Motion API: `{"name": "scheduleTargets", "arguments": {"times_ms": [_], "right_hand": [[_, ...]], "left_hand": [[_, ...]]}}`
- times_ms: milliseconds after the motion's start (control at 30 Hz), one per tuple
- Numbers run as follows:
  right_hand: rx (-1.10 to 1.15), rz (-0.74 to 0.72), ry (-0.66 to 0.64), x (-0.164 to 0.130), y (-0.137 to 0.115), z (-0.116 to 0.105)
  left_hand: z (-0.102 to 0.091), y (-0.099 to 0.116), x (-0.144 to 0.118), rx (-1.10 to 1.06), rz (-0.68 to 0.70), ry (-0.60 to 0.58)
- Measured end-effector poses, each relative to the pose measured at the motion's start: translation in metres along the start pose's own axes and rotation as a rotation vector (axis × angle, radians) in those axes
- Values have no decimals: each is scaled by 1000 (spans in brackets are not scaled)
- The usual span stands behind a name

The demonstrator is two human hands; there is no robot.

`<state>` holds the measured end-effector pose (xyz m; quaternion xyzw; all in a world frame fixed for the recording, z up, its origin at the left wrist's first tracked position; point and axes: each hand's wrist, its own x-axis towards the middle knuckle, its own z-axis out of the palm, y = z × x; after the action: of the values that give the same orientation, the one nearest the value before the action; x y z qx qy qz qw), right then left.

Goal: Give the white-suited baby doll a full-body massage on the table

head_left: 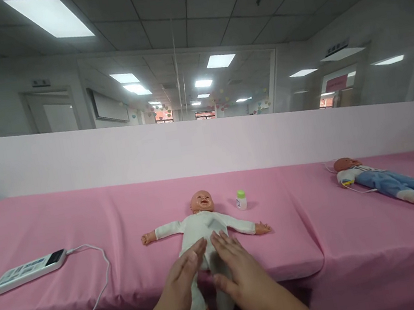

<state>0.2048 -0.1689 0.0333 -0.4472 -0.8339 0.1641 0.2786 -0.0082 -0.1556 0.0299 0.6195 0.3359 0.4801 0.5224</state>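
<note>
- Your forearms come up from the bottom edge and angle inward, so the two hands meet over the doll's lower body.
- Your left hand (181, 283) lies flat, palm down, fingers straight and held together, tips pointing up and right onto the doll's belly.
- Your right hand (239, 271) is also flat and palm down, fingers slightly spread, thumb out to the left, resting on the doll's hip and belly. Neither hand grips anything.
- The fingertips of both hands nearly touch at the middle of the torso.
- The doll (203, 227) lies on its back at the near edge of the pink table (84, 228), arms out to both sides, legs hanging over the edge below your hands.
- A small bottle (241, 200) with a green cap stands just beside the doll's head, on the right.
- A white remote (28, 270) with a cable lies well to the left.
- A second doll (394, 182) in blue lies far right.
</note>
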Motion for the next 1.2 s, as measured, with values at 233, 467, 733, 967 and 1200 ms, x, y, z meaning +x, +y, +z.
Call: {"name": "scheduleTargets", "arguments": {"times_ms": [233,467,733,967,1200], "right_hand": [[-7,-118,-89,-8,22,2],[-32,-123,-198,43,24,1],[-210,27,-226,109,85,-9],[-295,328,-10,80,116,5],[-58,163,-45,44,104,16]], "left_hand": [[-43,-17,15,982,194,-184],[-33,-31,14,1118,202,-243],[-34,-25,10,1078,131,-219],[-34,-16,12,930,75,-140],[-21,-8,55,852,273,-417]]}}
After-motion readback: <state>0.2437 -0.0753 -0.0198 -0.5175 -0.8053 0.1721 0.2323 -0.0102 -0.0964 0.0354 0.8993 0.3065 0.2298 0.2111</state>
